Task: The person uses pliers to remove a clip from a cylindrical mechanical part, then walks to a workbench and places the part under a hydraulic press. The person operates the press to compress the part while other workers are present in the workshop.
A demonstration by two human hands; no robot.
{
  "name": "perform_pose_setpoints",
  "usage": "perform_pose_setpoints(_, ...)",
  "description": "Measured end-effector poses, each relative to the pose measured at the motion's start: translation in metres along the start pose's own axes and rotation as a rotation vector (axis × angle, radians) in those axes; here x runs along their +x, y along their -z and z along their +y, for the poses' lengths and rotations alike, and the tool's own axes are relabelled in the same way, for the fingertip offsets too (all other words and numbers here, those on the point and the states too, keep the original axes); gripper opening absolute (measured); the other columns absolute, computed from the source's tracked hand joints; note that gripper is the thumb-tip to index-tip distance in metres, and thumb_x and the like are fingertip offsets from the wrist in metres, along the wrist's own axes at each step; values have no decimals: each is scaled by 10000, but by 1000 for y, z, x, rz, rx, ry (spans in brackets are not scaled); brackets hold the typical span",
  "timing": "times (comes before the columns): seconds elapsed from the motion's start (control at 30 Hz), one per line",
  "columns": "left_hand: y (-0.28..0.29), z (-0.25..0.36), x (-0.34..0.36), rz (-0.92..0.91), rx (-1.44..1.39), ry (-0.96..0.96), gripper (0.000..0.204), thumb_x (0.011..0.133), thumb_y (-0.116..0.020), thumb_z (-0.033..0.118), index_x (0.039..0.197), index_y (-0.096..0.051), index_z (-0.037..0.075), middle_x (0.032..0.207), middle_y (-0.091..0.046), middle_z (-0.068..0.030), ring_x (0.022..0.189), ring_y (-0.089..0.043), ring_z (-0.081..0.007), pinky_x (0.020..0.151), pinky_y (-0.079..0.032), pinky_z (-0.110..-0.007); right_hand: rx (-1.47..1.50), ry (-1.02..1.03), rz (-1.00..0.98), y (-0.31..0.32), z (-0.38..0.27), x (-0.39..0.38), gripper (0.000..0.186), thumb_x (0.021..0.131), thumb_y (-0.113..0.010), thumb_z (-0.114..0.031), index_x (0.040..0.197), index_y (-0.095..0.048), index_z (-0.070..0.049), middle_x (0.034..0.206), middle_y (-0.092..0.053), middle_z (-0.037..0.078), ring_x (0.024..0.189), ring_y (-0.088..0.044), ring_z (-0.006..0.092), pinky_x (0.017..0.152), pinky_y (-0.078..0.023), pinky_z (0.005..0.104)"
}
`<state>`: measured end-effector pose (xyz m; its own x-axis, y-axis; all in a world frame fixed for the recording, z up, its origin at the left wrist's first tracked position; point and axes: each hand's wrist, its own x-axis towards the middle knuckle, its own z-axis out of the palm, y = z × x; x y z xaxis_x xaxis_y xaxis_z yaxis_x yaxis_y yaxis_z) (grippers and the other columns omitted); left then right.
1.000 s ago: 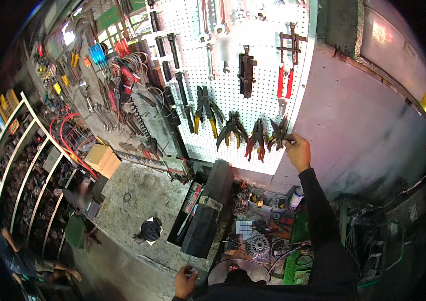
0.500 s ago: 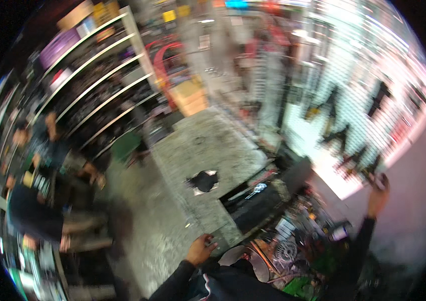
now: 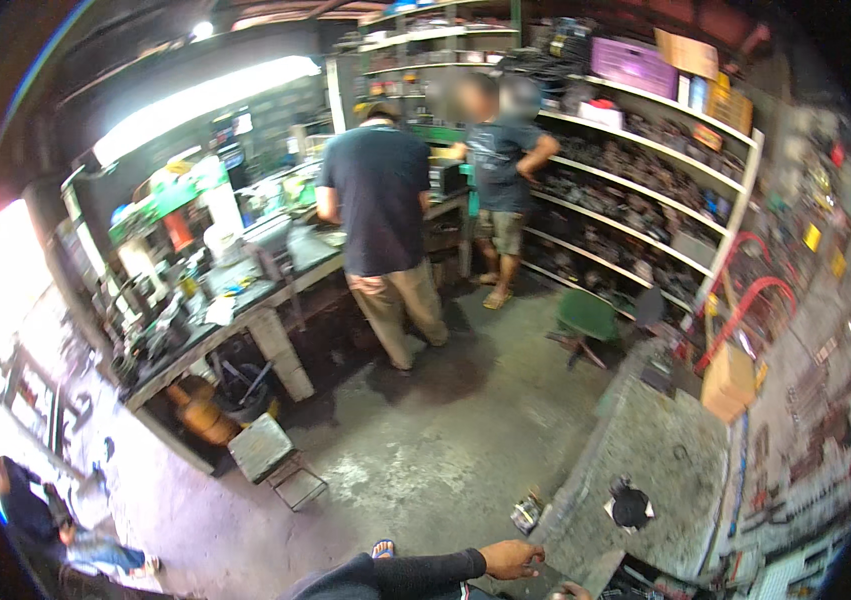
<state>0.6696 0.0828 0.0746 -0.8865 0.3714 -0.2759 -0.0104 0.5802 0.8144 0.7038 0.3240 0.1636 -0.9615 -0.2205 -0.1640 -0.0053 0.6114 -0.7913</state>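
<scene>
My left hand [image 3: 512, 558], in a dark long sleeve, reaches across the lower edge beside the near corner of a grey worktop. Its fingers stretch loosely to the right, and nothing shows in them. A small part of my right hand [image 3: 572, 592] shows at the lower edge; its fingers are mostly cut off, so I cannot see whether it holds anything. On the worn grey worktop [image 3: 680, 450] lies a black round thing [image 3: 630, 506] on a whitish sheet. A dark open compartment [image 3: 635, 580] adjoins the worktop near my hands.
Two people stand at a cluttered workbench [image 3: 235, 310]; another person is at the far left. A square-topped stool [image 3: 263, 447] and a green chair [image 3: 586, 314] stand on the concrete floor. Shelves [image 3: 635, 215] full of dark parts, a cardboard box [image 3: 728, 383] and red hoses [image 3: 755, 310] are on the right.
The view has swung left, bringing the workbench and people toward the middle. My right hand has come from the tool panel to the lower edge. My left hand stays near the worktop corner.
</scene>
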Motion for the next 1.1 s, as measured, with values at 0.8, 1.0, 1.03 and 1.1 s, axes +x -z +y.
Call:
perform_pose_setpoints(0.8,126,-337,-433,1305,-492,997,446,933,-722,351,1215,-688,8,1121,-739,-241,1074,-709,-392,939,-550,-458,-600,793,-1064,-406,-334,156,387,951,-706,-246,1270,-680,-28,1218,-706,187,1118,-678,353,967,-536,430)
perform_pose_setpoints(1.0,78,-370,-412,1146,-658,1154,477,898,-754,404,1198,-728,34,1174,-737,-227,1141,-691,-389,982,-535,-468,-573,951,-1164,-495,-393,230,369,959,-698,-257,1247,-681,-27,1185,-707,206,1085,-684,356,954,-534,435)
perform_pose_setpoints(1.03,77,-374,-413,1136,-705,1215,496,902,-745,416,1222,-723,38,1205,-740,-203,1153,-695,-368,1002,-536,-442,-560,975,-1179,-506,-406,243,366,960,-698,-256,1245,-681,-27,1182,-707,208,1083,-684,355,951,-534,435)
perform_pose_setpoints(1.1,85,-376,-420,1189,-774,1335,499,901,-748,425,1213,-736,34,1216,-738,-206,1162,-697,-353,1010,-536,-436,-553,1031,-1182,-526,-430,270,356,947,-713,-248,1226,-689,-27,1157,-714,203,1063,-688,350,938,-536,430)
